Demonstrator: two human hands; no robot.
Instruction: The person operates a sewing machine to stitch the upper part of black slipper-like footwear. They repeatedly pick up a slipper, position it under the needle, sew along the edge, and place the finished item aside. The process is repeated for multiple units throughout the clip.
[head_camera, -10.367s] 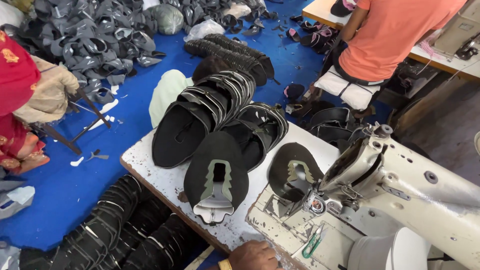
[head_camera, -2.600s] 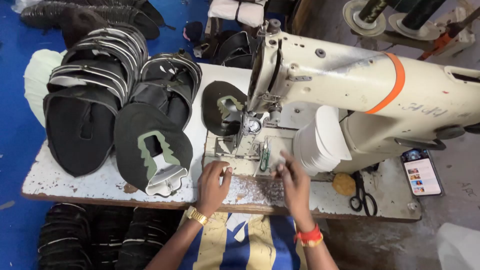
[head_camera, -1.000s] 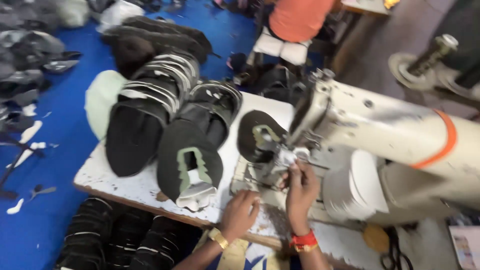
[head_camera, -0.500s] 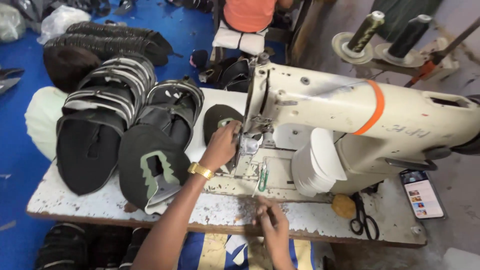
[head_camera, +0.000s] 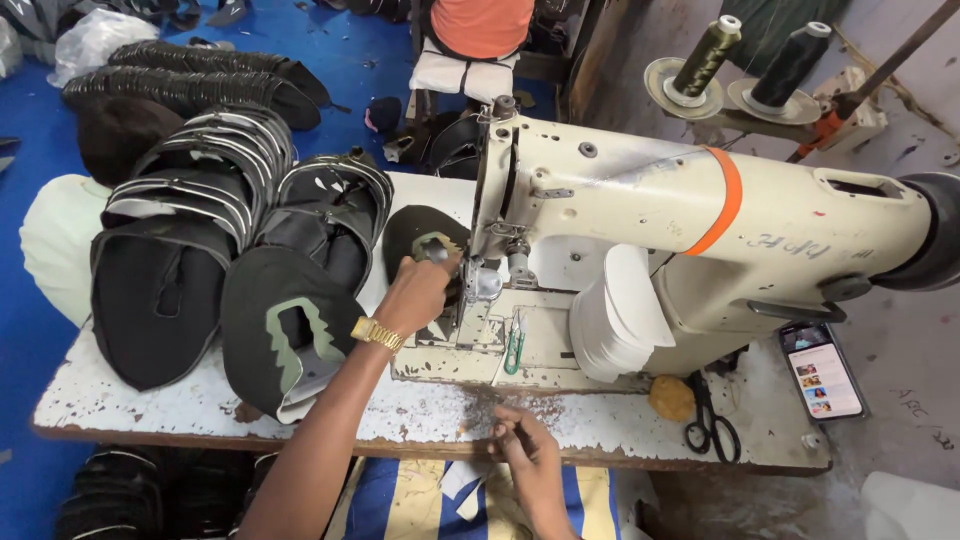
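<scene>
Where needle stands: left hand (head_camera: 418, 292) on upper (head_camera: 425, 240), lengthwise away.

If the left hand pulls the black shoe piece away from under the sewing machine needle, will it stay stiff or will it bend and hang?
The black shoe piece would probably droop, since it looks thin and lies flat like the stacked pieces. It seems light; the left hand works it alone. Its cut-out opening may catch near the needle, so a gentle pull is advisable.
</scene>
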